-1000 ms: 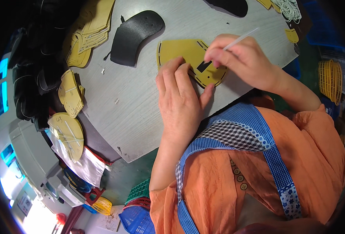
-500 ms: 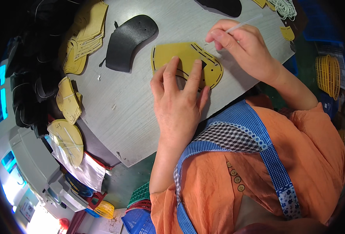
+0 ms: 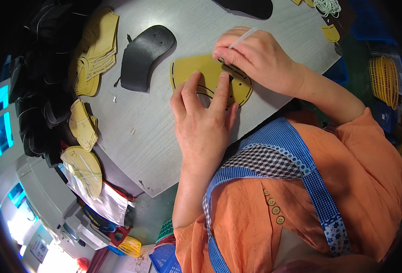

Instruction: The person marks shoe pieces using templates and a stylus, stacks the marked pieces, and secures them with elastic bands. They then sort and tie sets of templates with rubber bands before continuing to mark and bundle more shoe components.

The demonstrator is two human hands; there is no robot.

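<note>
A yellow, curved template (image 3: pixel 185 68) with slots and small holes lies on the grey table (image 3: pixel 137 145). Black shows through its slots; what lies beneath is mostly covered. My left hand (image 3: pixel 201 113) rests on the template, fingers spread and pressing it down. In my right hand (image 3: pixel 260 57) is a slim white pen (image 3: pixel 243 37), pinched between thumb and fingers. Its tip is hidden by the fingers, at the slots along the template's upper right edge. Left of the template lies a curved black shoe-upper-like piece (image 3: pixel 146 59), apart from both hands.
Stacks of yellow templates (image 3: pixel 101 36) lie along the table's left side, beside a heap of black pieces (image 3: pixel 32 91). Another black piece (image 3: pixel 251 7) is at the far edge. A white cord bundle (image 3: pixel 328 7) sits far right. A yellow basket (image 3: pixel 384 82) stands off the table.
My right hand has moved left and down with the pen, from beside the template onto its slotted edge. My left hand stays spread on the template. The whole view has shifted slightly.
</note>
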